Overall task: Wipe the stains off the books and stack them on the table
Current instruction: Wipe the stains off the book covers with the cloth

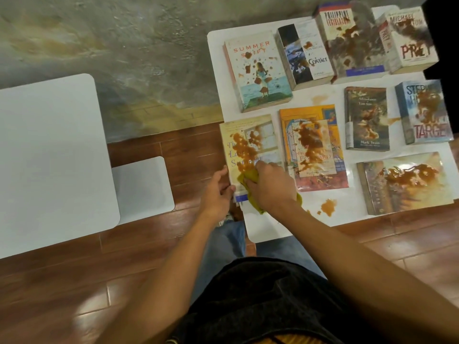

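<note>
Cream book (250, 147), stained brown, at the tabletop's (347, 214) near left corner: left hand (218, 189), fingers spread, steadies its edge so the right hand (269, 184), gripping a yellow cloth (248, 178), can wipe.

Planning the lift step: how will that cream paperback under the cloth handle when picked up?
The cream paperback is thin and soft-covered, so it will probably flex. Wet brown stain on the glossy cover looks slippery. It overhangs the table edge, so the left hand could likely grip underneath.
</note>
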`<state>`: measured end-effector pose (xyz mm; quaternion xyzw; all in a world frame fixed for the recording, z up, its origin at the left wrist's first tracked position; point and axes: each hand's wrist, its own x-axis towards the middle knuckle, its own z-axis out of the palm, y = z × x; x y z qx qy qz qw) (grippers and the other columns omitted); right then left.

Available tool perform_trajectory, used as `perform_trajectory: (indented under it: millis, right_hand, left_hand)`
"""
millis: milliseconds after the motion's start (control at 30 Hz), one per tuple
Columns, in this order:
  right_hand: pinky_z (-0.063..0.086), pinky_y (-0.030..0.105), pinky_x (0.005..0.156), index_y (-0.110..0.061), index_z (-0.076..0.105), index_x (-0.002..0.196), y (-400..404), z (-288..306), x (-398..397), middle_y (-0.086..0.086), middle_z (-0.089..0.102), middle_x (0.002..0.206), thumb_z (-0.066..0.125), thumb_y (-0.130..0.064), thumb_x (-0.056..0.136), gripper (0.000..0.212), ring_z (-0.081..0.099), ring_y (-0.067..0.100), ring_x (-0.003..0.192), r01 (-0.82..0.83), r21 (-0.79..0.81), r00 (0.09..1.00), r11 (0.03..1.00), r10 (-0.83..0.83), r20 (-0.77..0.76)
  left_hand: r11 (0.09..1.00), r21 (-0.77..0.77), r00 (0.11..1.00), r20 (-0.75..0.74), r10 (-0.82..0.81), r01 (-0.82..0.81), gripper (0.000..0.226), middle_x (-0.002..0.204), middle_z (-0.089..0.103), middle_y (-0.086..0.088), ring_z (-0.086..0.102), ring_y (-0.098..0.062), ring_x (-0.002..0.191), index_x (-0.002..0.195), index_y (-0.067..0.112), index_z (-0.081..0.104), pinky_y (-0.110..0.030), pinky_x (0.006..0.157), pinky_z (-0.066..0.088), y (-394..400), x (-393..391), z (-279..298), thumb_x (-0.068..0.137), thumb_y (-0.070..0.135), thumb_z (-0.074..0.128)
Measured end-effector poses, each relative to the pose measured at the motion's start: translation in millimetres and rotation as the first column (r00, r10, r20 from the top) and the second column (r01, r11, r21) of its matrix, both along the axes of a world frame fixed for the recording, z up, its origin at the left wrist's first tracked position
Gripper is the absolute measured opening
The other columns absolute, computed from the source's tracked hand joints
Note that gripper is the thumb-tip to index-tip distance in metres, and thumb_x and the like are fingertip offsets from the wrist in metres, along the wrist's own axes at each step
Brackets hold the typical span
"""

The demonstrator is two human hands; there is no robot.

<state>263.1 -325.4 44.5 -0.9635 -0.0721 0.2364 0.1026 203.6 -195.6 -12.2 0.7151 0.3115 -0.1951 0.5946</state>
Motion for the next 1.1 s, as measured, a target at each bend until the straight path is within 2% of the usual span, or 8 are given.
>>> perform_trajectory:
  millis: [300, 400, 500, 600, 767, 867, 967, 1100]
  right_hand:
    - [0.048, 0.034, 0.070, -0.017, 0.057, 0.111, -6.9, -0.6, -4.8, 0.005, 0.064, 0.105, 0.059, -0.046, 0.096, 0.033, 0.061, 0.024, 0.084, 0.002, -0.033, 1.000, 0.999, -0.002, 0.021]
    - [0.048, 0.036, 0.070, -0.017, 0.054, 0.118, -4.3, -0.6, -14.3, 0.006, 0.061, 0.110, 0.056, -0.047, 0.097, 0.037, 0.064, 0.029, 0.092, -0.083, -0.046, 0.996, 0.995, 0.082, -0.023]
    - [0.051, 0.037, 0.070, -0.016, 0.056, 0.109, -17.5, -0.7, -7.0, 0.006, 0.063, 0.104, 0.058, -0.049, 0.095, 0.036, 0.064, 0.028, 0.087, -0.044, -0.065, 0.999, 0.997, 0.042, -0.027]
    - [0.046, 0.034, 0.067, -0.016, 0.056, 0.104, -25.6, 1.9, 6.1, 0.007, 0.063, 0.102, 0.060, -0.050, 0.094, 0.035, 0.063, 0.028, 0.087, 0.074, -0.067, 0.997, 0.995, -0.074, 0.011]
    - [0.043, 0.034, 0.069, -0.016, 0.057, 0.107, -21.9, 0.2, -6.8, 0.007, 0.063, 0.103, 0.059, -0.050, 0.095, 0.036, 0.063, 0.029, 0.090, -0.090, -0.079, 0.996, 0.993, 0.090, 0.000]
    - [0.052, 0.038, 0.072, -0.018, 0.058, 0.102, -39.8, -1.5, 4.5, 0.006, 0.063, 0.101, 0.065, -0.052, 0.090, 0.037, 0.062, 0.028, 0.086, -0.037, -0.079, 0.999, 0.996, 0.037, -0.004]
    - [0.047, 0.036, 0.065, -0.016, 0.058, 0.102, -46.2, -0.5, 15.9, 0.007, 0.063, 0.100, 0.069, -0.056, 0.086, 0.044, 0.063, 0.030, 0.086, 0.040, -0.099, 0.998, 0.994, -0.036, 0.043]
    - [0.046, 0.034, 0.064, -0.019, 0.060, 0.107, -34.8, -1.0, 6.0, 0.004, 0.062, 0.103, 0.071, -0.058, 0.083, 0.048, 0.063, 0.027, 0.084, -0.107, -0.128, 0.994, 0.986, 0.109, 0.006]
  left_hand:
    - [0.998, 0.070, 1.000, -0.022, 0.000, 0.002, 0.027, 0.120, 0.071, -0.001, 0.065, -0.008, 0.099, 0.122, 0.009, 0.067, -0.012, 0.070, 0.049, 2.8, -0.8, -3.3, 0.098, 0.019, 0.065]
    - [1.000, 0.017, 0.999, -0.030, 0.014, -0.013, 0.029, 0.120, 0.072, -0.002, 0.067, -0.014, 0.108, 0.123, 0.007, 0.069, -0.025, 0.087, 0.056, 4.7, -3.0, -6.8, 0.097, 0.020, 0.066]
    - [1.000, -0.014, 0.999, -0.045, 0.002, -0.002, 0.027, 0.119, 0.072, -0.003, 0.067, -0.018, 0.110, 0.120, 0.009, 0.070, -0.040, 0.096, 0.056, 6.2, -3.0, -7.7, 0.097, 0.023, 0.067]
    - [1.000, -0.013, 0.998, -0.055, 0.005, -0.006, 0.030, 0.121, 0.072, -0.005, 0.068, -0.017, 0.107, 0.122, 0.006, 0.068, -0.040, 0.096, 0.056, 7.0, 0.8, -4.6, 0.096, 0.023, 0.067]
    - [1.000, -0.010, 0.998, -0.070, 0.003, -0.004, 0.033, 0.121, 0.072, -0.005, 0.068, -0.018, 0.107, 0.124, 0.006, 0.068, -0.041, 0.097, 0.056, 7.5, 1.1, -4.2, 0.096, 0.024, 0.068]
    - [1.000, 0.018, 0.997, -0.069, -0.024, 0.026, 0.033, 0.122, 0.071, -0.005, 0.068, -0.016, 0.106, 0.123, 0.005, 0.068, -0.033, 0.091, 0.057, 7.0, 2.1, -1.8, 0.096, 0.025, 0.067]
    - [1.000, 0.014, 0.999, -0.049, -0.015, 0.016, 0.030, 0.121, 0.071, -0.007, 0.067, -0.014, 0.103, 0.121, 0.005, 0.068, -0.033, 0.092, 0.056, 7.0, 1.0, -0.3, 0.097, 0.022, 0.067]
    - [1.000, 0.018, 0.999, -0.047, -0.017, 0.018, 0.031, 0.122, 0.071, -0.009, 0.066, -0.015, 0.103, 0.121, 0.002, 0.068, -0.038, 0.096, 0.056, 8.5, 1.4, 0.5, 0.097, 0.021, 0.067]
